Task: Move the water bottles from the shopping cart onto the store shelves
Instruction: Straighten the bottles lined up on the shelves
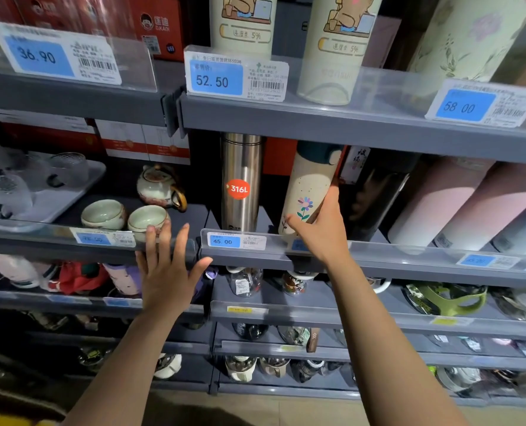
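A cream bottle with a dark teal cap and a flower print point(309, 186) stands tilted on the second grey shelf point(378, 262), right of a steel flask with a red 316L sticker point(241, 182). My right hand point(323, 229) is wrapped around the cream bottle's lower part, thumb in front and fingers behind. My left hand point(166, 265) hovers flat with spread fingers in front of the shelf edge, holding nothing. The shopping cart is out of view.
Two cream cartoon bottles point(332, 47) stand on the upper shelf. A dark flask point(375, 192) and pink bottles point(458, 207) lie right of the cream bottle. Tea bowls point(103, 214) and a teapot point(160, 186) sit to the left. Lower shelves hold several bottles.
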{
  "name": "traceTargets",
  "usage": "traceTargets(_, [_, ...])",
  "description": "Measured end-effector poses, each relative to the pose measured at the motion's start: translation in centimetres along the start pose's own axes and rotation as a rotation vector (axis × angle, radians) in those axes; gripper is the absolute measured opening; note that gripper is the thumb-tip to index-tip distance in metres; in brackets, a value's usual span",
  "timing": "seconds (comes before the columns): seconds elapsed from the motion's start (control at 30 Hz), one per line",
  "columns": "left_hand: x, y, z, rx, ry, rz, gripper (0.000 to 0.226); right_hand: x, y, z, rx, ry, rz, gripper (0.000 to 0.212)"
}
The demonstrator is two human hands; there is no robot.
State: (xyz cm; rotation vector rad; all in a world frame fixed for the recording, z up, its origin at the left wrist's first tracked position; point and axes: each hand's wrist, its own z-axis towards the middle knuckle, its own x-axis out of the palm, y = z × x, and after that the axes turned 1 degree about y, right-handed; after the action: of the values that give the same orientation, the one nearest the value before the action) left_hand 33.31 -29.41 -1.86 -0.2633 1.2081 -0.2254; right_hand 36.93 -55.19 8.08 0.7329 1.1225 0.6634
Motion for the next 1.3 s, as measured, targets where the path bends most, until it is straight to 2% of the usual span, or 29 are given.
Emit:
traceTargets(0.1, [-0.2, -0.1, 0.0, -0.001, 0.005, -0.006, 0.078, 1.0, 0.8, 0.0, 0.061, -0.140, -0.097, 0.084])
traceTargets(0.17, [-0.3, -0.1, 0.0, -0.001, 0.011, -0.002, 0.078, 1.1, 1.0, 0.0, 0.069, -0.200, -0.105, 0.089])
traceTargets(0.23, [-0.3, 0.0, 0.0, -0.001, 0.011, 0.004, 0.079, 1.0, 0.6, 0.0, 0.053, -0.201, -0.078, 0.086])
traceTargets(0.47, [-0.2, -0.2, -0.1, -0.005, 0.011, 0.029, 0.080, -0.4, -0.4, -0.7, -0.034, -0.056, -0.037, 0.052])
traceTargets(0.63, [-0.2, -0.1, 0.0, 0.001, 0.015, 0.040, 0.080, 0.3, 0.3, -0.4, 0.010, -0.117, -0.088, 0.069])
traceTargets(1.0, [-0.4, -0.3, -0.1, 0.004, 0.023, 0.047, 0.080, 0.2, 0.2, 0.5, 0.080, -0.089, -0.050, 0.064])
traceTargets(1.3, [-0.5, -0.3, -0.1, -0.003, 0.021, 0.036, 0.080, 0.0, 0.2, 0.0, 0.053, -0.077, -0.066, 0.063])
